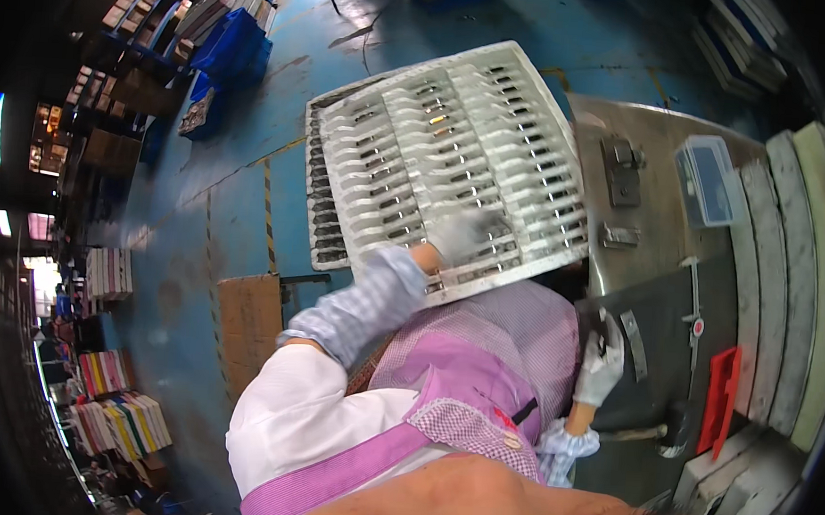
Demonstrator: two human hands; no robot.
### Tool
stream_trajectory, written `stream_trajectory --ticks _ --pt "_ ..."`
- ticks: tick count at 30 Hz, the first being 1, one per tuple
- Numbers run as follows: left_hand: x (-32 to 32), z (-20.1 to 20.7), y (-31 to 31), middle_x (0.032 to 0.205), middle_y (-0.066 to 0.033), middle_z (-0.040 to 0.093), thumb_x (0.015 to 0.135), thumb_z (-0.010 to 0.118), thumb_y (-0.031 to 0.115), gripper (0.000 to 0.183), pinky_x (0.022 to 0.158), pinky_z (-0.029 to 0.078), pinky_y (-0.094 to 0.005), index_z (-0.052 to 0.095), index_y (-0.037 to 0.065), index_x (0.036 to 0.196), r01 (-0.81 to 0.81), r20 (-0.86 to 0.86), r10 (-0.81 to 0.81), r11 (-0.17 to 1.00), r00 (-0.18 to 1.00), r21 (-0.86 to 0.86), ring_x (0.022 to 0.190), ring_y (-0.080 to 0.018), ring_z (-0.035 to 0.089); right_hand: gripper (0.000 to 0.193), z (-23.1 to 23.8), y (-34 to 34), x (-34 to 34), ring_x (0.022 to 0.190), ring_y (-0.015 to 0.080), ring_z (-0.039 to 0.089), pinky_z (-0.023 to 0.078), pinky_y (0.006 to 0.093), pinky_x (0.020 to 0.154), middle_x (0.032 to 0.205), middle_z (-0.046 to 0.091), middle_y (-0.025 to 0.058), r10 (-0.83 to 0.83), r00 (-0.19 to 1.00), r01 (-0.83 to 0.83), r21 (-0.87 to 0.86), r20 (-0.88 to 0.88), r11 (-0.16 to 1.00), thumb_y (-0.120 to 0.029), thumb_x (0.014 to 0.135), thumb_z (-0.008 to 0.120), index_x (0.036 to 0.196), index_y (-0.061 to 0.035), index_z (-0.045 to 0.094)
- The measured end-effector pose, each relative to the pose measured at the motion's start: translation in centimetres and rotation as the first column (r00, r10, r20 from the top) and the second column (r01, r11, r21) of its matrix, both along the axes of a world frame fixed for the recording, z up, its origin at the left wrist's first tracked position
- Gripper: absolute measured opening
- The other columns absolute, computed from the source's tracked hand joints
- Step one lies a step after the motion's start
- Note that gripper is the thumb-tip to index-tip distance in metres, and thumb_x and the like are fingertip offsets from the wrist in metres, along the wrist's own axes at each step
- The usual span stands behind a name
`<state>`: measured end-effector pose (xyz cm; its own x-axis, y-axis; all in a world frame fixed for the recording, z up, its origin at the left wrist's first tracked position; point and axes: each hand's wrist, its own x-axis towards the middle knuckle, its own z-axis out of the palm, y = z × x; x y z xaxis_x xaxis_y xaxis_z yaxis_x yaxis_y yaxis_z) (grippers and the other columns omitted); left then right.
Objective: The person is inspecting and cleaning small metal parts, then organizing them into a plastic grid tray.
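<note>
My left hand (470, 236), in a pale glove, is over the near part of a white moulded tray (409, 87). Motion smears its fingers, so I cannot see whether they grip anything. Rows of slender metal pieces (542, 152) lie in the tray's slots, one of them yellowish. Over the dark mat (656, 376) on the right, my gloved right hand (601, 363) has its fingers bent together around something dark and blurred that I cannot make out. Beside that hand lies a curved metal strip (633, 345).
A second tray (325, 224) sits beneath the first. On the metal bench (595, 127) are a steel fixture (622, 171), metal block (620, 235), clear box (708, 181), caliper (695, 322), hammer (674, 429) and red plastic piece (719, 399). Stacked trays (761, 279) line the right; cardboard (249, 328) stands left.
</note>
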<state>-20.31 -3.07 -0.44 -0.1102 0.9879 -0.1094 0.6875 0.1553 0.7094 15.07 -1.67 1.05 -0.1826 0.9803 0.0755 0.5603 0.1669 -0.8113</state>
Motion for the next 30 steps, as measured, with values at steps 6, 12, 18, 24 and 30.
stream_trajectory --ticks 6,12,18,24,30 --pt "-29.0 -3.6 1.2 0.102 -0.023 0.072 0.089 0.063 0.022 0.024 0.083 0.055 -0.0467 0.075 0.012 0.108 -0.461 -0.628 0.451 0.873 0.634 0.161 0.093 -0.0379 0.07 0.025 -2.0 0.3 -0.4 0.099 0.0177 0.066 0.051 0.0295 0.089 0.109 0.071 0.01 -0.083 0.995 0.074 -0.164 -0.049 0.984 -0.008 0.096 0.062 0.119 -0.001 0.069" --pt "-34.8 -9.1 2.5 0.11 -0.0208 0.071 0.09 0.066 0.026 0.033 0.091 0.053 -0.0464 0.071 0.015 0.12 -0.515 -0.459 0.464 0.857 0.758 0.016 0.104 -0.0383 0.067 0.026 -0.6 0.2 -2.2 0.101 0.0255 0.069 0.054 0.0336 0.089 0.107 0.071 0.0119 0.155 0.969 -0.162 0.021 0.193 0.987 -0.013 0.092 0.064 0.115 -0.0058 0.071" --pt "-37.2 -10.4 3.7 0.121 -0.0134 0.07 0.093 0.061 0.021 0.026 0.097 0.052 -0.0465 0.073 0.015 0.115 -0.634 -0.724 0.397 0.77 0.564 -0.072 0.118 -0.0337 0.064 0.026 -0.7 0.1 -1.4 0.101 0.0323 0.067 0.052 0.0394 0.092 0.11 0.07 0.0125 0.116 0.926 -0.099 -0.066 0.359 0.993 -0.016 0.089 0.062 0.112 -0.0086 0.072" --pt "-37.8 -6.6 5.4 0.112 -0.0174 0.072 0.091 0.054 0.032 0.037 0.092 0.052 -0.0464 0.073 0.007 0.112 -0.502 -0.741 0.107 0.799 0.662 -0.332 0.107 -0.0356 0.068 0.022 -1.1 -3.4 6.5 0.086 0.0251 0.07 0.055 0.0336 0.078 0.093 0.073 0.0115 -0.172 0.96 0.204 -0.127 0.222 0.971 -0.019 0.092 0.065 0.108 -0.0057 0.072" --pt "-21.7 3.3 4.5 0.102 -0.0214 0.073 0.089 0.06 0.03 0.036 0.08 0.055 -0.0436 0.073 0.005 0.112 -0.262 -0.492 0.184 0.961 0.851 -0.093 0.095 -0.0364 0.071 0.026 2.2 -9.3 15.9 0.081 0.0218 0.069 0.054 0.0364 0.069 0.088 0.074 0.0071 -0.393 0.672 0.61 -0.168 0.628 0.774 -0.024 0.093 0.058 0.103 -0.0049 0.072"
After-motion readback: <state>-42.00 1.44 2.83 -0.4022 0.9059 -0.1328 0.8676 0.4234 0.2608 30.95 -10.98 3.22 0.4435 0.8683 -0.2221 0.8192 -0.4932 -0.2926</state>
